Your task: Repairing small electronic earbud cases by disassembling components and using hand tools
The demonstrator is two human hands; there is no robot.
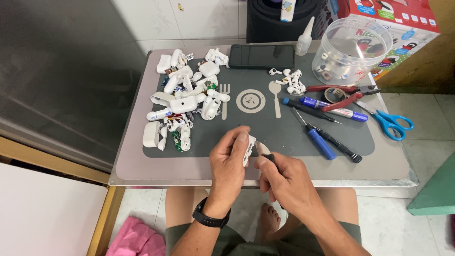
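Two hands meet at lower centre: our left hand (231,159) pinches a white case (249,149); our right hand (286,180) closes around a tool (263,150) touching it.

Home repair corner, small table (142,170) on tiled floor (403,223), screwdrivers (327,140), dismantled earbud cases (185,99)

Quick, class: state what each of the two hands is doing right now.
Left hand: closed on a small white plastic piece.
Right hand: closed on a dark-handled tool, tip at the piece.
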